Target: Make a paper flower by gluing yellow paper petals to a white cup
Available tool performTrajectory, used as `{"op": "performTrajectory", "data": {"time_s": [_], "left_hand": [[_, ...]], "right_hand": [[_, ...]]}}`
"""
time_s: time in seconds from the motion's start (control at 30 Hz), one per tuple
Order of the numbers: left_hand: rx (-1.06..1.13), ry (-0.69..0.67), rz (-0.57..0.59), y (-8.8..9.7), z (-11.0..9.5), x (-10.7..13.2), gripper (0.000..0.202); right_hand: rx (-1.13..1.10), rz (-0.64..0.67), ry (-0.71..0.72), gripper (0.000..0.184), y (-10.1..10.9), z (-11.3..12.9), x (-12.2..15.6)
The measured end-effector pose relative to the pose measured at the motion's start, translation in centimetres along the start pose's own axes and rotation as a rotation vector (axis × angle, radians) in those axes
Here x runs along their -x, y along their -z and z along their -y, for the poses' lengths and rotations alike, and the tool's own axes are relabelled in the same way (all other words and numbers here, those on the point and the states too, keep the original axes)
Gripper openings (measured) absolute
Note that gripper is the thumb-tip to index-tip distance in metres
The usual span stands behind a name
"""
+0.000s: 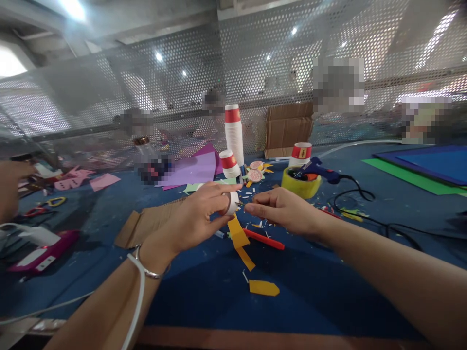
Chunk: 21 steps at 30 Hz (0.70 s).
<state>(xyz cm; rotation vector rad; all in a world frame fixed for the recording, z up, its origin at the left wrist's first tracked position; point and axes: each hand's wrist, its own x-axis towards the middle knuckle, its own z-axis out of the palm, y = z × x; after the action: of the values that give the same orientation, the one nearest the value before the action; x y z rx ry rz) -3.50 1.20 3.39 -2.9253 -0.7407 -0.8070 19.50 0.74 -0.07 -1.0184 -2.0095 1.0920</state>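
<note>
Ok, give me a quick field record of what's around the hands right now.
left hand: gripping a white paper cup above the table
right hand: fingertips close beside the cup; grip unclear
under the hands: yellow paper strip, red pen
behind: yellow tape roll, blue glue gun, stack of cups
surface: blue table

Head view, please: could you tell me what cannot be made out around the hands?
- White cup: head view, mostly hidden by the left hand.
- Right hand: head view, anything between its fingertips is too small.
- Another person's hand: head view, cut off by the left edge.
</note>
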Motion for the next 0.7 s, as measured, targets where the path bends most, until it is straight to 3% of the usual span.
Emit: {"op": "performTrajectory", "data": {"time_s": [0.23, 0.7], "left_hand": [[0.030, 0.002, 0.000, -0.2, 0.2, 0.1, 0.014], [0.348, 0.135, -0.011, -1.4, 0.9, 0.1, 0.031]], "right_hand": [[-0.045, -0.005, -0.052, 0.054, -0.1, 0.5, 0.1], [-0.246, 0.026, -0.190, 0.050, 0.0, 0.7, 0.2]]}}
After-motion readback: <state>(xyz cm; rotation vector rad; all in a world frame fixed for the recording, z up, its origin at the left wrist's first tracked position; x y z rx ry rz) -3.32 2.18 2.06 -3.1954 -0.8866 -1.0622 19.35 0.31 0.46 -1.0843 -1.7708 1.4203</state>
